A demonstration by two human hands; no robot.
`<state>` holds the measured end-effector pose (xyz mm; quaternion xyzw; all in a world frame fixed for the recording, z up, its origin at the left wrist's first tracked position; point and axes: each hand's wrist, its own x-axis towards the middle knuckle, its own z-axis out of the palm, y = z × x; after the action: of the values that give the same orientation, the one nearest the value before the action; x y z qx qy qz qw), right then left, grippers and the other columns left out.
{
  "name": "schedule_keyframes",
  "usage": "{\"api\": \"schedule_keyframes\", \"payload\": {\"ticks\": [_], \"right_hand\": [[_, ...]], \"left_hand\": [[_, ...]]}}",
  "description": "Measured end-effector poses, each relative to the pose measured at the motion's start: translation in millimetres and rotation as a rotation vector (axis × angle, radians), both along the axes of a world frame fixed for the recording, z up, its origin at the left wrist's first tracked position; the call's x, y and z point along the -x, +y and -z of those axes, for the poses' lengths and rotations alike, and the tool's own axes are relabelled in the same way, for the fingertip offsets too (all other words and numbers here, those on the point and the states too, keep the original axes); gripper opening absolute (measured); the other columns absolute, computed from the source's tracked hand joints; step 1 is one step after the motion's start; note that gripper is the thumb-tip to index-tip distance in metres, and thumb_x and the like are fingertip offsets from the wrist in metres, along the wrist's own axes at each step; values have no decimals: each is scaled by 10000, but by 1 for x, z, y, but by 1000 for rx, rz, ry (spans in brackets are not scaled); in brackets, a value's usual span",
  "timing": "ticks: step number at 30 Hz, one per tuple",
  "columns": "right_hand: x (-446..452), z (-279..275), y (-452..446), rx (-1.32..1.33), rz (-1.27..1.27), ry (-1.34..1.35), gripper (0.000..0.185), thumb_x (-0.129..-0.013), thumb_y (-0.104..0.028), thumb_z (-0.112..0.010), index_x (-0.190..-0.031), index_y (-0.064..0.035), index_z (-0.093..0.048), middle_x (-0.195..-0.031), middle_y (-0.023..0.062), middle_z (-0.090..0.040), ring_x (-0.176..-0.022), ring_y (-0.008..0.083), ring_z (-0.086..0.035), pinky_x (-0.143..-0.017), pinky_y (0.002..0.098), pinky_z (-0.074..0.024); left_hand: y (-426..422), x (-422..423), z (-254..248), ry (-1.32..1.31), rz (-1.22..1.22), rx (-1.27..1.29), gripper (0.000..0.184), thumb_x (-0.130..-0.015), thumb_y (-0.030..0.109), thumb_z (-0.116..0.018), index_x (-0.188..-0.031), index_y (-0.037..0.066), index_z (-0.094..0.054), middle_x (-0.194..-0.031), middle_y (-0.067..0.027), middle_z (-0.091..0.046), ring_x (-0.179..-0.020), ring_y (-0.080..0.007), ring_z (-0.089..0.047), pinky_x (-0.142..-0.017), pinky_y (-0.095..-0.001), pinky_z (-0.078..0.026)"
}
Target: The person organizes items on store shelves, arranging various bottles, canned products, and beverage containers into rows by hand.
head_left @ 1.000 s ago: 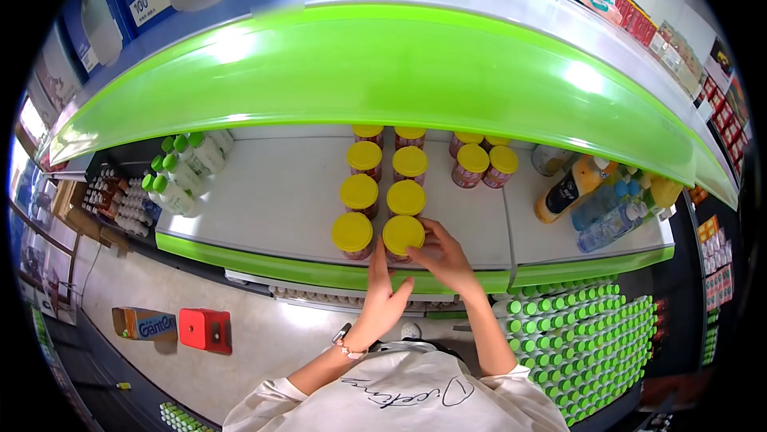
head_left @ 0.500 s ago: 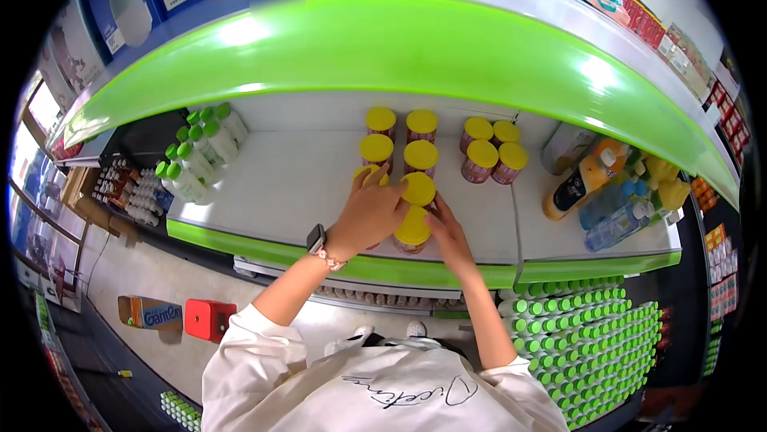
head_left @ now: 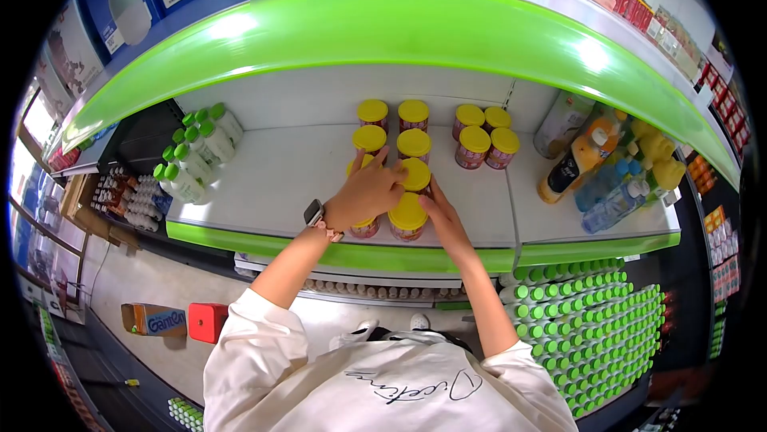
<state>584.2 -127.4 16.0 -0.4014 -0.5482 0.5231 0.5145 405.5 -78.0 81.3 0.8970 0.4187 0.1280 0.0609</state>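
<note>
Yellow-lidded canisters stand upright in two columns on the white shelf. My left hand [head_left: 361, 196] lies across the left column, fingers stretched and spread. Its fingertips reach the lid of a canister [head_left: 415, 175] in the right column, while the hand partly hides a left-column canister [head_left: 357, 164] beneath it. My right hand [head_left: 447, 224] rests against the right side of that column, its fingers extended and apart from the thumb. The front right canister [head_left: 408, 217] sits by its thumb. Left of it, the front left canister [head_left: 365, 228] is partly covered by my left wrist.
A group of similar canisters [head_left: 474, 147] stands to the right, beside large drink bottles [head_left: 574, 168]. Green-capped white bottles [head_left: 196, 156] stand at the left. A green shelf edge [head_left: 383, 25] overhangs above. On the floor are a red stool [head_left: 207, 323] and a carton [head_left: 160, 320].
The view has tilted slightly, so the shelf contents sit higher in it. More of the front left canister shows. Both hands stay by the same canisters with only small finger shifts.
</note>
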Motion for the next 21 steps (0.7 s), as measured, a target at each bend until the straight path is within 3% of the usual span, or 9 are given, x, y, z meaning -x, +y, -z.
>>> {"api": "schedule_keyframes", "payload": {"ticks": [3,4,6,9,13,21], "right_hand": [[1,-6,-2,12,2,-1,667,-974,-311,-454,-1471,27,-165,-1523,154,-229,-1405,222,-216,-1123,312,-192],[2,-9,-4,16,5,-2,668,-974,-319,-454,-1468,30,-172,-1523,158,-229,-1404,222,-221,-1120,314,-200],[0,-7,-13,52,115,-50,663,-954,-326,-502,-1447,35,-243,-1432,189,-365,-1328,217,-343,-1075,312,-275],[-11,-1,-29,99,186,-189,621,-924,-330,-553,-1395,29,-366,-1249,210,-546,-1199,217,-499,-995,317,-373],[-8,13,-39,-103,130,-316,549,-885,-317,-607,-1298,26,-496,-1005,193,-672,-1019,235,-631,-895,332,-453],[-8,-3,-42,40,105,-350,546,-836,-337,-671,-1244,5,-547,-1125,185,-641,-1097,255,-601,-878,333,-460]], "left_hand": [[9,6,3,-34,37,100,387,-861,184,-443,-1211,90,-580,-1284,-111,-551,-1347,-421,-303,-1084,-648,-137],[10,8,5,-51,27,81,394,-868,173,-447,-1234,100,-572,-1281,-116,-552,-1362,-395,-282,-1100,-619,-124],[7,12,8,-87,8,45,412,-883,152,-455,-1281,119,-556,-1276,-127,-556,-1393,-343,-240,-1131,-561,-97],[-10,19,-8,-155,-97,118,402,-891,150,-468,-1281,123,-560,-1177,-127,-617,-1402,-327,-227,-1136,-565,-69],[-20,29,-21,-142,-47,218,368,-896,145,-470,-1241,121,-595,-1007,-107,-673,-1401,-314,-238,-1135,-572,-60],[-11,9,-37,-181,73,105,329,-879,101,-477,-1172,64,-624,-853,-164,-648,-1363,-352,-290,-1138,-564,-56]]}}
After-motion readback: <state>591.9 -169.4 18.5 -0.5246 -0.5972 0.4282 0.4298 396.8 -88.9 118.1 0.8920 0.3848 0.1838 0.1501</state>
